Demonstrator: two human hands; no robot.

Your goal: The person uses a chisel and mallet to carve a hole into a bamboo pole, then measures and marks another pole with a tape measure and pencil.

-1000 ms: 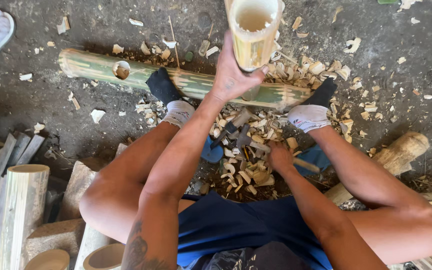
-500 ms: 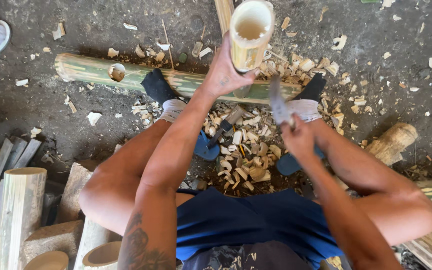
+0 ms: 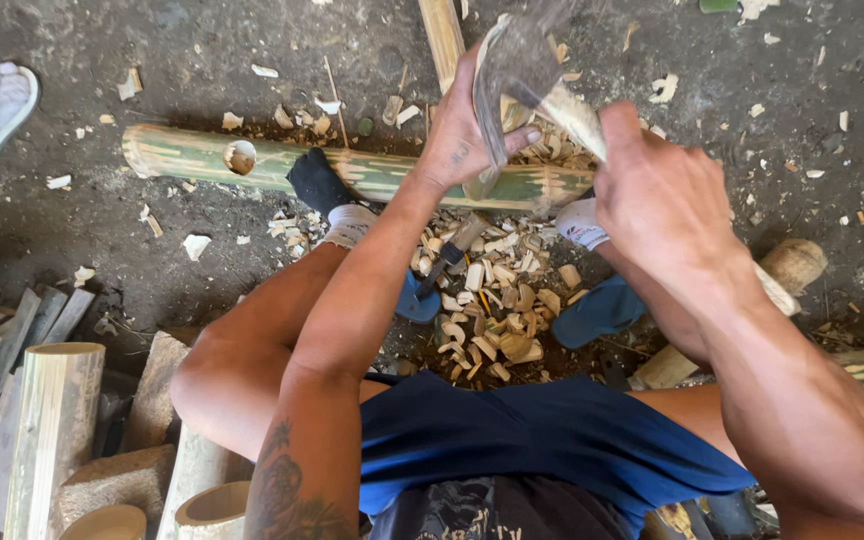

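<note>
A short bamboo section [image 3: 562,110] is held upright by the left hand [image 3: 462,135], whose fingers are wrapped around its side, while its lower end appears to be rested on the long green bamboo pole [image 3: 372,172] lying across the ground. The right hand [image 3: 657,195] is closed tight around the handle of a broad chopping blade [image 3: 512,70], which is raised over the top of the section; the blade is blurred, so its exact edge cannot be made out. Both socked feet [image 3: 347,222] are braced against the pole, with a heap of pale bamboo chips [image 3: 497,310] between them and blue sandals [image 3: 597,312] just beside.

For the cut to be made well, the section would best be kept steady on the pole, the left fingers kept below the line of the blade, and the stroke brought down along the grain and away from the holding hand, so that thin chips are pared off rather than the wall split.

Compared with half a second ago, the open mouth of the section, then plainly seen, is now covered by the blade; the right hand, then low near the right knee, has been lifted level with the section's top. Cut bamboo tubes [image 3: 47,430] at the left are unchanged.
</note>
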